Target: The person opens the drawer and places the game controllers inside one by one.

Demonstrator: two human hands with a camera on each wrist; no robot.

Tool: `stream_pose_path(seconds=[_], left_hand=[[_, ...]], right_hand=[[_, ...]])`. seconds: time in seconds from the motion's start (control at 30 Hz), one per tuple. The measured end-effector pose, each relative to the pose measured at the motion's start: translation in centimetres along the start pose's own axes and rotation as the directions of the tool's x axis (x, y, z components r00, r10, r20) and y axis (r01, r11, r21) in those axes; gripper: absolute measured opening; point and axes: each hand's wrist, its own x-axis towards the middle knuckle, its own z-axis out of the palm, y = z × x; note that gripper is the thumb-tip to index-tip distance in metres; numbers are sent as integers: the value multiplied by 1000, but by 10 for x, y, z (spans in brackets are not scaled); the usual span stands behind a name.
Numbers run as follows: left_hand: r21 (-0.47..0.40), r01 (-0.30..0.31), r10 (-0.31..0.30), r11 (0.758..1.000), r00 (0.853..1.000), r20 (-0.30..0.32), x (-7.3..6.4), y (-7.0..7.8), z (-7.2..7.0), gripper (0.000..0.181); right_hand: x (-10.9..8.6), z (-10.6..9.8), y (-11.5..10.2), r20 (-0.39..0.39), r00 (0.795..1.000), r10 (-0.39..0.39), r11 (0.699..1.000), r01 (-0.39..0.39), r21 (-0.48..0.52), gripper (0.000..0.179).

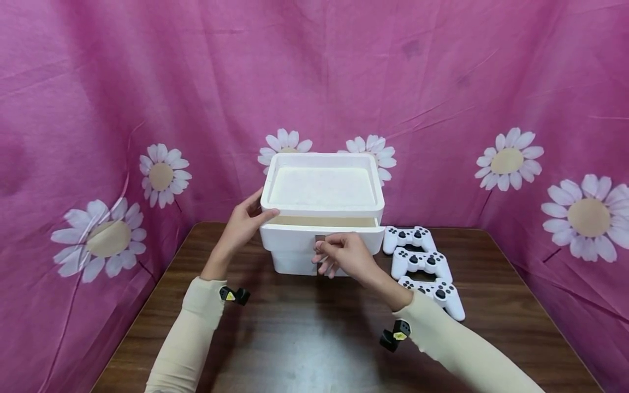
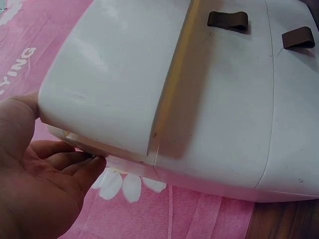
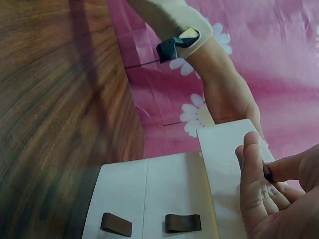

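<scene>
Here, smooth rounded drawers (image 1: 292,243), fingers (image 3: 252,181) pinching strap (image 1: 320,238)

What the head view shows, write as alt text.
A person's right hand pinches the brown tab on the partly open top drawer of a white drawer unit; the left hand grips its left side. Three white game controllers lie to its right.

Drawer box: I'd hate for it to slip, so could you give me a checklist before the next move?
1. Right hand pinching the top tab: ok.
2. Left hand steadying the box at its left side: ok.
3. Top drawer fully shut: not ok, a gap shows.
4. Two lower drawers shut: ok.
5. Top drawer clear of the nearest controller: cannot tell; they look very close.
</scene>
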Motion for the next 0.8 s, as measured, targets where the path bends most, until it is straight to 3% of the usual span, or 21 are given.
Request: stream_pose_path(seconds=[0.47,0.8], left_hand=[[-15,65,-65,998,998,-20,1,0,-2,82],[-35,62,-62,997,998,-25,2,0,-2,82]], right_hand=[[-28,3,2,70,997,-19,999,20,-24,26],[-46,8,-1,97,995,-14,1000,15,-13,24]])
